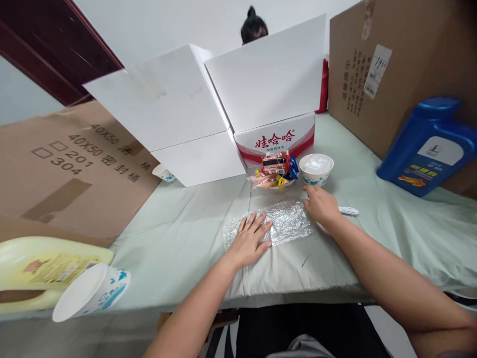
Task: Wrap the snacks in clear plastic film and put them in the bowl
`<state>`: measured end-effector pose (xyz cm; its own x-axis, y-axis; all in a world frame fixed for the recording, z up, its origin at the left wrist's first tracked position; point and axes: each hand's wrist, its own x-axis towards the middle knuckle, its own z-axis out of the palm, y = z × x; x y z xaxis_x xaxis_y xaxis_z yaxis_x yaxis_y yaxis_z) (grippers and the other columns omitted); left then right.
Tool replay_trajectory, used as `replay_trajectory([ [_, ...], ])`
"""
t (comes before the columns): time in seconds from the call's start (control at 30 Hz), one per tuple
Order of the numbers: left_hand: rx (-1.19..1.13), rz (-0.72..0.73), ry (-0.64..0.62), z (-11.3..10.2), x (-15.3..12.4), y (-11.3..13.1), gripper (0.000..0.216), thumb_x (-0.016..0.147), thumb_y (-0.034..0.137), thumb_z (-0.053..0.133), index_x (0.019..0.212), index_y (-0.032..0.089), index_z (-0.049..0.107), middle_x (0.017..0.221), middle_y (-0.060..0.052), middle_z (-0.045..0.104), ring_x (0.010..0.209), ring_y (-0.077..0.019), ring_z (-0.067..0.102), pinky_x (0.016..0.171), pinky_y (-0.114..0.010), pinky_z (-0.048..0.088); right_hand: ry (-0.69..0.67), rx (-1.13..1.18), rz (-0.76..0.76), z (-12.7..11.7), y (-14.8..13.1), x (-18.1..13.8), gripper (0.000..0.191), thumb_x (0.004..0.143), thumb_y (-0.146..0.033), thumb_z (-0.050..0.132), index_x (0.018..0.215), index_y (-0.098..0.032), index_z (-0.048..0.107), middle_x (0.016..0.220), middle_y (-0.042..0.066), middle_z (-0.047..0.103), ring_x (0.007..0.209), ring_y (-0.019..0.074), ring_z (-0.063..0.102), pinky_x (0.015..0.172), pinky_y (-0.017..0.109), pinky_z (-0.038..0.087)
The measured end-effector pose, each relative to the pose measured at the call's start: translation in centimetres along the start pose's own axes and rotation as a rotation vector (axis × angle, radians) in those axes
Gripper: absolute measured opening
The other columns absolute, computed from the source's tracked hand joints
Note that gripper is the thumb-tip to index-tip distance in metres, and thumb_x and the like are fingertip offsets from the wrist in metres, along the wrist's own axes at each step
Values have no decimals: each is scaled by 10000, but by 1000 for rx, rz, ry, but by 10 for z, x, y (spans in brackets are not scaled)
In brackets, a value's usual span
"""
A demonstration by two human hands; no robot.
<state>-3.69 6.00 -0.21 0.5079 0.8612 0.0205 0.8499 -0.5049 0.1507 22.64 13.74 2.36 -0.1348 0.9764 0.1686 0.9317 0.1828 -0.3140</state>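
Note:
My left hand lies flat with fingers spread on a crinkled sheet of clear plastic on the table. At the sheet's right end is my right hand, its thumb and index finger apart and its other fingers partly hidden. Just beyond its fingertips stands a white paper bowl with blue print and clear plastic over its top. A white handle-like thing sticks out beside my right wrist, its other part hidden. Left of the bowl, a plate holds colourful wrapped snacks.
White boxes and a red-printed carton rise behind the plate. Brown cartons flank both sides. A blue jug stands right; a yellow bottle and paper cup lie left. A person's head shows behind.

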Motion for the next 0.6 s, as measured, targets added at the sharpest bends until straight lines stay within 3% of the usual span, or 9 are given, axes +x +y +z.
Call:
replay_trajectory([
  [0.1, 8, 1, -4, -1, -1, -3, 589, 929, 552, 397, 1453, 283, 367, 1564, -66, 277, 1464, -319, 121, 1161, -569, 135, 59, 85, -290, 6, -5, -4, 369, 935, -336, 454, 1233, -164, 589, 1242, 136, 605, 1135, 252, 544, 936, 341, 414],
  [0.17, 17, -1, -7, -1, 0, -2, 596, 926, 568, 390, 1452, 290, 367, 1566, -58, 274, 1465, -315, 117, 1162, -563, 134, -33, 111, -559, 17, -12, -7, 468, 941, -435, 441, 1314, -175, 550, 1352, 132, 543, 1256, 273, 462, 1036, 401, 348],
  [0.23, 26, -7, -16, 0, 1, -2, 609, 923, 582, 383, 1461, 298, 348, 1572, -47, 261, 1468, -306, 114, 1166, -552, 133, -167, 67, -685, 31, -18, -11, 626, 914, -549, 443, 1415, -174, 451, 1475, 137, 419, 1376, 325, 317, 1100, 501, 245],
  [0.37, 40, -42, -36, 0, -5, -19, 664, 906, 608, 403, 1488, 314, 278, 1591, -48, 198, 1471, -290, 116, 1171, -523, 149, -317, -25, -651, 45, -21, -13, 776, 888, -658, 391, 1494, -180, 312, 1559, 121, 248, 1443, 354, 141, 1127, 579, 112],
  [0.5, 85, -208, -57, -4, -34, -68, 628, 931, 547, 392, 1491, 287, 277, 1591, -79, 186, 1469, -292, 129, 1160, -532, 177, -335, -40, -634, 44, -18, -11, 779, 890, -667, 377, 1504, -196, 287, 1566, 110, 217, 1451, 340, 115, 1138, 567, 90],
  [0.6, 125, -369, 37, -10, -63, -98, 575, 940, 479, 388, 1460, 237, 346, 1562, -128, 264, 1445, -325, 210, 1120, -575, 243, -340, -31, -628, 43, -18, -11, 781, 883, -666, 401, 1504, -205, 289, 1566, 109, 219, 1452, 342, 106, 1141, 567, 84],
])
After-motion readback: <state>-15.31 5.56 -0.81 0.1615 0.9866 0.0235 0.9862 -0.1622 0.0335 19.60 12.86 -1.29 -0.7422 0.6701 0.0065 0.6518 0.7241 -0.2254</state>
